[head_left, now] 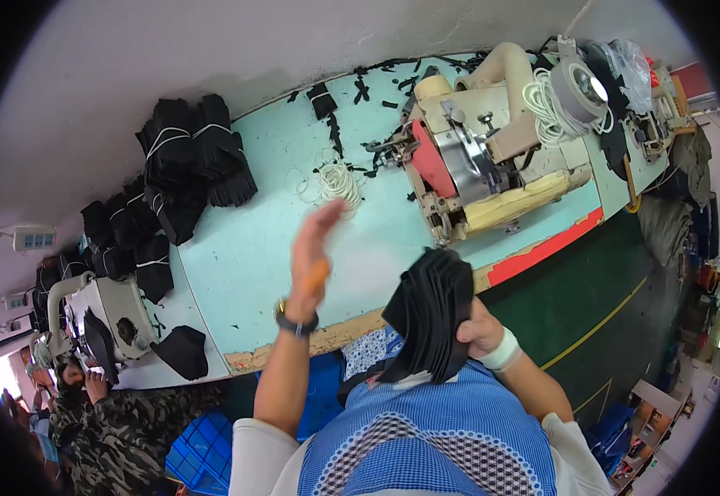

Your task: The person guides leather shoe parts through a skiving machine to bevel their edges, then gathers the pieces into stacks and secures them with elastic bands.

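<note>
My right hand [482, 330] grips a thick stack of black fabric pieces [430, 314] by its right side, close against my apron. The pieces lie layered, with their edges fanned. Over the table, my left hand [314, 252] is stretched out and somewhat blurred, with its fingers extended and nothing seen in them. Something orange covers part of a finger or the thumb. Just beyond its fingertips lies a loose pile of thin white bands [337, 182] on the pale turquoise table [252, 273].
A beige sewing or cutting machine [467, 157] stands at right on the table. Banded black fabric bundles [182, 149] are heaped at left. Black scraps [361, 88] lie along the back. Blue crates [201, 450] sit below the table edge; a person in camouflage [120, 430] works at far left.
</note>
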`<state>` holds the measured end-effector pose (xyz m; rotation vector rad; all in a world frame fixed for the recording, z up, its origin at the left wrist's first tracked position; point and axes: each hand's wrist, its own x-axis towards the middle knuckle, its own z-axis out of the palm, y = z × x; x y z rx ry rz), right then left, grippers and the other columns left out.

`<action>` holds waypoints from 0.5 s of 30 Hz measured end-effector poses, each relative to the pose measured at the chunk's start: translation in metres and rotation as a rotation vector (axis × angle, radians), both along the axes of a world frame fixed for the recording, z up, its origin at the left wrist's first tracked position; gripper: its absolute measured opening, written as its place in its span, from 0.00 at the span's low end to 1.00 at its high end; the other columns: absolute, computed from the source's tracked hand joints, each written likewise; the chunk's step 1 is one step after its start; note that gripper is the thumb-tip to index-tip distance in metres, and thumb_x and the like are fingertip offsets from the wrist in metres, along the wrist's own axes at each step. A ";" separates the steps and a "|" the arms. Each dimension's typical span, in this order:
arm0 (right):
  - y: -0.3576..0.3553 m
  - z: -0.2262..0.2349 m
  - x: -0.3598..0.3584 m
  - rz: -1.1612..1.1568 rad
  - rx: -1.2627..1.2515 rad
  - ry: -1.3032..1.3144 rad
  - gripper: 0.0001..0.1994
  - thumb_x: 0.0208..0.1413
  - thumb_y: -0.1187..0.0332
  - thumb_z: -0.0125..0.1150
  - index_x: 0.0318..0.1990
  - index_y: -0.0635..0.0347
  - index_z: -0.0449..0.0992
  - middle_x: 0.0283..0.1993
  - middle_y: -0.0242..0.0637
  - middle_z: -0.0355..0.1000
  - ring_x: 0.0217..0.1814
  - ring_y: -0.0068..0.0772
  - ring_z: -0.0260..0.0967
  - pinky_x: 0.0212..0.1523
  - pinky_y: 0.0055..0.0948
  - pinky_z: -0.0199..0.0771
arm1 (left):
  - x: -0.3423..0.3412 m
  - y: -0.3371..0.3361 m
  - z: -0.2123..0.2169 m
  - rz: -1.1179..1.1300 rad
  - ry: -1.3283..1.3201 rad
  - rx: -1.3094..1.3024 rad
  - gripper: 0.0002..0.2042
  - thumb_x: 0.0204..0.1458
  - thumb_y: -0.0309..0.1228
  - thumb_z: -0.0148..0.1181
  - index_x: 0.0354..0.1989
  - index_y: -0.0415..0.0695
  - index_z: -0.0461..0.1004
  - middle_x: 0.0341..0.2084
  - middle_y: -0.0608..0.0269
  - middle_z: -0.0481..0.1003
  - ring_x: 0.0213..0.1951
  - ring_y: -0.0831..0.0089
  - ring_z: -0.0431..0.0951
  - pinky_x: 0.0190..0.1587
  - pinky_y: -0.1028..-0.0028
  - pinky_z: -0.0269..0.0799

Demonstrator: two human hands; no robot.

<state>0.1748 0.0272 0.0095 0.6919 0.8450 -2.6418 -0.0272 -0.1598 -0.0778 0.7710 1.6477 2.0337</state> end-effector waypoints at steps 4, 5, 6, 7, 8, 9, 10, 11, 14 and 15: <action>-0.011 -0.008 -0.010 0.267 -0.097 0.127 0.53 0.41 0.55 0.75 0.70 0.63 0.47 0.67 0.42 0.58 0.68 0.34 0.57 0.67 0.34 0.57 | 0.096 0.020 0.078 -0.193 -0.370 0.042 0.44 0.53 0.43 0.64 0.73 0.46 0.42 0.59 0.46 0.65 0.58 0.59 0.69 0.62 0.62 0.61; -0.009 -0.009 -0.009 0.372 -0.052 0.169 0.56 0.40 0.50 0.76 0.71 0.63 0.45 0.68 0.42 0.56 0.70 0.33 0.54 0.68 0.34 0.55 | 0.099 0.029 0.098 -0.221 -0.380 0.184 0.49 0.47 0.41 0.71 0.72 0.45 0.42 0.58 0.46 0.65 0.57 0.59 0.70 0.60 0.63 0.64; -0.005 -0.010 -0.006 0.380 -0.100 0.148 0.59 0.41 0.41 0.73 0.72 0.62 0.42 0.69 0.41 0.54 0.72 0.31 0.49 0.69 0.33 0.53 | 0.105 0.033 0.093 -0.114 -0.399 0.162 0.50 0.42 0.40 0.75 0.71 0.44 0.48 0.55 0.47 0.66 0.56 0.58 0.71 0.58 0.63 0.66; -0.003 -0.011 -0.002 0.355 -0.108 0.115 0.57 0.42 0.38 0.71 0.70 0.62 0.46 0.67 0.42 0.57 0.69 0.32 0.54 0.67 0.33 0.57 | 0.114 0.034 0.086 0.000 -0.414 0.136 0.50 0.37 0.38 0.78 0.69 0.42 0.53 0.53 0.47 0.66 0.55 0.58 0.72 0.57 0.63 0.68; 0.002 -0.015 0.000 0.383 -0.117 0.126 0.55 0.42 0.37 0.70 0.69 0.63 0.49 0.65 0.42 0.59 0.67 0.32 0.57 0.66 0.33 0.59 | 0.116 0.038 0.077 0.009 -0.145 0.132 0.42 0.37 0.38 0.78 0.62 0.39 0.65 0.51 0.50 0.65 0.55 0.59 0.71 0.57 0.64 0.68; 0.008 -0.018 0.004 0.408 -0.125 0.139 0.54 0.42 0.35 0.68 0.68 0.64 0.52 0.64 0.43 0.61 0.66 0.33 0.59 0.64 0.33 0.60 | 0.118 0.043 0.076 0.009 -0.139 0.121 0.42 0.37 0.38 0.78 0.62 0.39 0.65 0.51 0.50 0.65 0.55 0.59 0.71 0.57 0.64 0.68; 0.013 -0.016 0.007 0.409 -0.131 0.149 0.54 0.42 0.35 0.68 0.68 0.64 0.52 0.64 0.43 0.61 0.66 0.33 0.59 0.64 0.33 0.60 | 0.114 0.053 0.079 0.093 -0.009 0.115 0.40 0.37 0.38 0.79 0.60 0.38 0.67 0.53 0.49 0.64 0.56 0.58 0.70 0.57 0.63 0.69; 0.018 -0.010 0.011 0.367 -0.111 0.186 0.53 0.43 0.35 0.68 0.67 0.65 0.54 0.62 0.42 0.63 0.64 0.32 0.61 0.63 0.32 0.62 | 0.120 0.060 0.085 0.124 -0.105 0.114 0.40 0.37 0.39 0.78 0.60 0.39 0.68 0.55 0.49 0.63 0.58 0.55 0.69 0.56 0.62 0.69; 0.042 -0.005 0.026 0.379 -0.050 0.260 0.50 0.44 0.36 0.67 0.65 0.67 0.57 0.59 0.43 0.65 0.62 0.32 0.63 0.61 0.30 0.64 | 0.145 0.082 0.106 -0.013 -0.573 0.068 0.43 0.37 0.44 0.77 0.63 0.40 0.64 0.60 0.46 0.60 0.60 0.53 0.67 0.56 0.59 0.71; 0.051 -0.006 0.032 0.444 -0.006 0.289 0.49 0.45 0.37 0.67 0.64 0.68 0.58 0.58 0.43 0.66 0.62 0.31 0.63 0.61 0.30 0.65 | 0.151 0.090 0.106 -0.094 -0.596 0.035 0.45 0.37 0.45 0.77 0.64 0.40 0.63 0.60 0.45 0.60 0.59 0.54 0.68 0.56 0.59 0.72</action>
